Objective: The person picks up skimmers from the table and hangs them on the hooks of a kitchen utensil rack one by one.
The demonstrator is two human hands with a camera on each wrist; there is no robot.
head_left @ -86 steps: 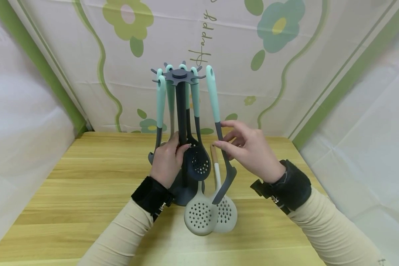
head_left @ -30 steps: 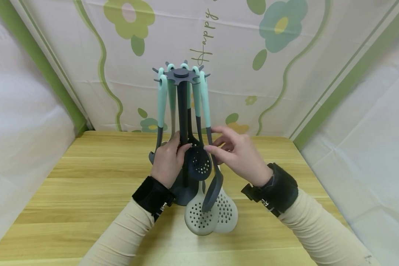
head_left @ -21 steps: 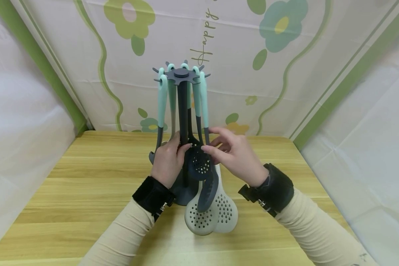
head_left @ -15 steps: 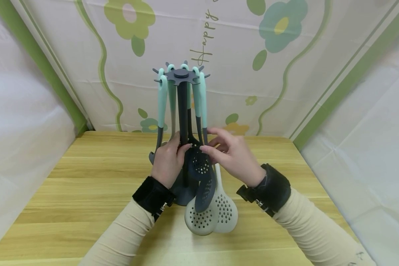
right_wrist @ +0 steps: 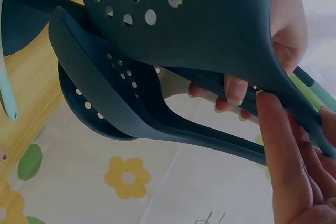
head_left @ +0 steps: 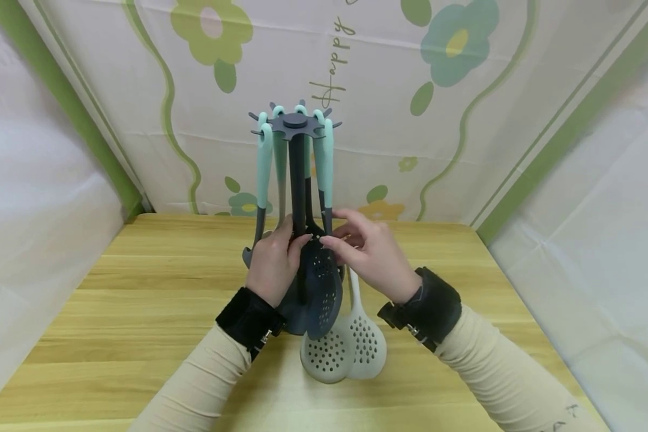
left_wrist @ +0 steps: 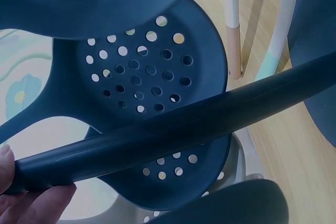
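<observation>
A dark utensil stand (head_left: 297, 174) with a spoked top stands upright. My left hand (head_left: 272, 261) grips its post low down; in the left wrist view, fingers curl round the dark post (left_wrist: 173, 121). With thumb and fingers, my right hand (head_left: 375, 252) pinches the dark neck of a skimmer (head_left: 325, 306), whose mint handle reaches up to the stand's right-hand spokes. Whether its loop is fully on a spoke is hard to tell. In the right wrist view the skimmer's perforated head (right_wrist: 210, 30) is close. Several other mint-handled utensils hang round the post, including a dark perforated spoon behind.
Two pale grey perforated skimmers lie overlapping on the wooden table (head_left: 140, 312), one round (head_left: 328, 363) in front and one wider (head_left: 368, 348) to its right. A patterned curtain (head_left: 378, 60) stands behind the table, with white fabric at both sides.
The skimmer and my right hand have moved left, bringing its handle top from beside the stand to the spokes. The skimmer has turned from edge-on to show its holes. My left hand stays put.
</observation>
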